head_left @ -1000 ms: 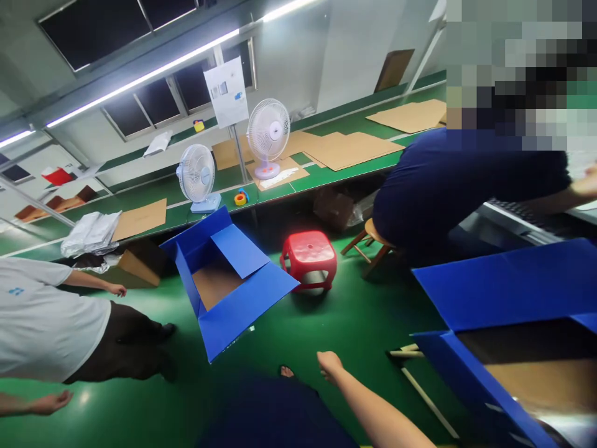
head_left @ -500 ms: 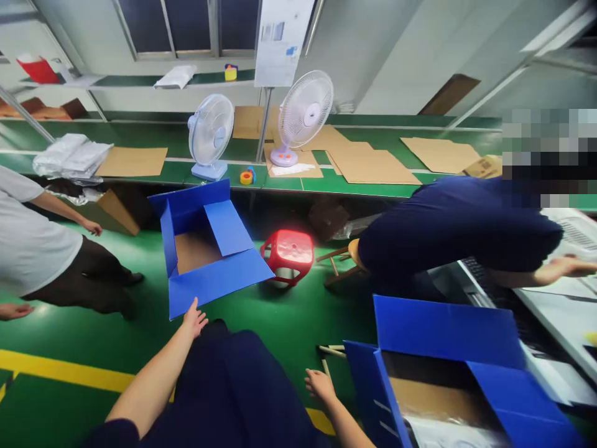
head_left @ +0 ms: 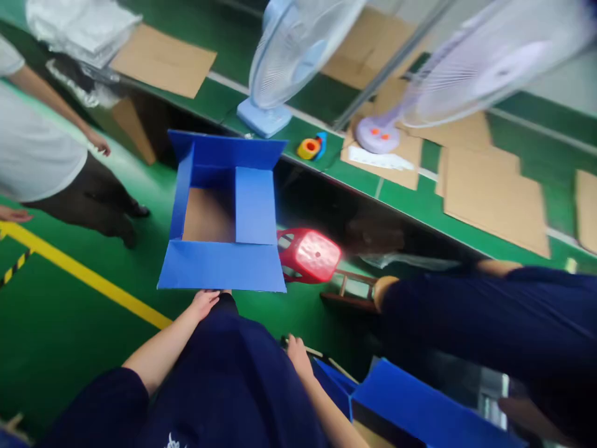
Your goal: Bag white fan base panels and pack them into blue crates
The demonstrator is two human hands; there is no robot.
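An open blue carton [head_left: 222, 264] with a brown inside stands in front of me, its flaps folded outward. My left hand [head_left: 204, 305] is just below the near flap's edge, by my thigh, with fingers stretched out and nothing visible in them. Whether it touches the flap I cannot tell. My right hand [head_left: 297, 356] hangs low at my other side, its fingers loosely bent and nothing visible in them. It is beside a thin pale bar [head_left: 311, 350]. A second blue carton [head_left: 410, 401], partly out of view, is to the right of it.
A red plastic stool [head_left: 317, 255] stands right of the open carton. Behind are a green bench [head_left: 336, 177], a blue fan [head_left: 265, 117], a lilac fan [head_left: 379, 135], tape [head_left: 308, 148] and cardboard sheets [head_left: 494, 199]. One person [head_left: 41, 137] stands left; another [head_left: 466, 317] is at the right.
My view has tilted down and turned, and the bench now looks slanted. My left hand has drawn close below the near flap. My right hand is closer to my body.
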